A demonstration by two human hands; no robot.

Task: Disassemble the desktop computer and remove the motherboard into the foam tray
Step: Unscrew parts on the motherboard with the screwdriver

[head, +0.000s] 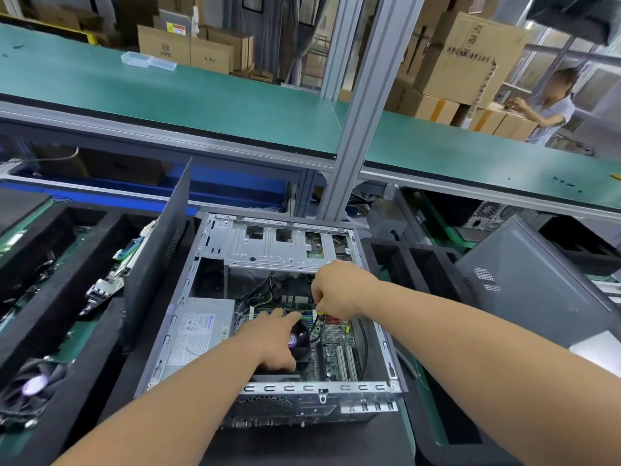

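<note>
An open desktop computer case (215, 385) lies on its side in front of me, its motherboard (337, 348) showing inside. My left hand (274, 341) rests flat on the black CPU cooler fan (300, 338), fingers reaching toward the memory slots. My right hand (336, 290) is closed around a thin tool with a yellow part, over the board's upper area; the tool's tip is hidden. A silver power supply (198, 334) sits in the case's left half. A black foam tray (50, 297) at the left holds removed boards (111, 274).
A grey side panel (158, 243) stands upright against the case's left side. Another dark case panel (537, 287) leans at the right, beside a second black foam tray (416, 264). A green conveyor shelf (201, 95) crosses above, with an aluminium post (356, 112). A person works at far right.
</note>
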